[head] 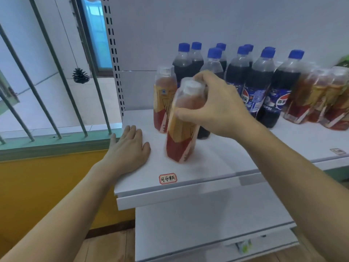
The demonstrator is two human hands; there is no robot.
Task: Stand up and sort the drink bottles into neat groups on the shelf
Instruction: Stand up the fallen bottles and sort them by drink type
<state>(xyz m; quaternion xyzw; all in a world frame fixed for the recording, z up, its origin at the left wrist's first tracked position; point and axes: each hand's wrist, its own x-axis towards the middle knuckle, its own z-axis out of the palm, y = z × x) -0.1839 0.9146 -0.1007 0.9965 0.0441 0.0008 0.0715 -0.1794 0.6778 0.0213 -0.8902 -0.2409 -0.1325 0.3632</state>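
On shelf point(217, 167): right grip point(217, 108) clamped round tea bottle point(182, 129) top; left grip point(128, 148) flat.

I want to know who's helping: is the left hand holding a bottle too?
No, the left hand lies flat on the white shelf with straight fingers, while only the right hand grips the red tea bottle.

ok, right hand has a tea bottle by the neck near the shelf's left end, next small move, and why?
Probably set it upright beside the other tea bottle at the left rear, then let go. The right hand grips the held tea bottle tilted, near the shelf front, apart from its match. The cola bottles already stand grouped behind. The left hand rests flat on the shelf, out of the way.
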